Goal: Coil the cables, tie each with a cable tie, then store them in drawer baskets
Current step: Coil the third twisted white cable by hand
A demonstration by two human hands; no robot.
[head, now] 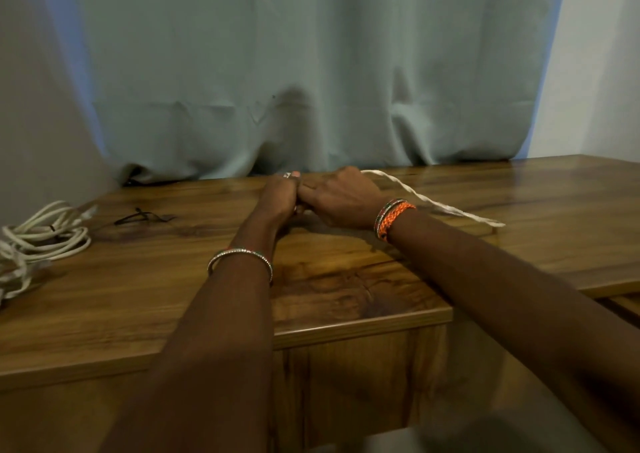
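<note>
A pale grey-green fabric curtain (311,72) hangs across the back of the scene, its hem bunched on the far edge of a glossy brown wood-grain table (173,297), which fills the lower half of the view. A second section of the tabletop runs off to the right.

At the table's left edge lies a bundle of white round cables (41,241), loosely looped and partly cut off by the frame; whether it is tied cannot be told. Just right of it, apart from everything else, rests a thin black cable tie (142,216), flat on the wood.

Near the middle of the far edge, the left hand (280,194) and right hand (341,198) meet, knuckles touching. Both sets of fingers are curled tight around something held between them. A white twisted cable (433,203) runs out from under the right hand and trails to the right across the table, its free end lying loose. What the left hand holds is hidden, most likely the start of the same cable.

This looks like the beginning of coiling that cable. To do it well, the left hand should anchor the first loop firmly while the right draws the trailing length in, laying even loops of one size and letting the twist relax with each turn so the coil lies flat. The black tie sits well to the left, so the coil should stay pinched in one hand while the other reaches for it.
</note>
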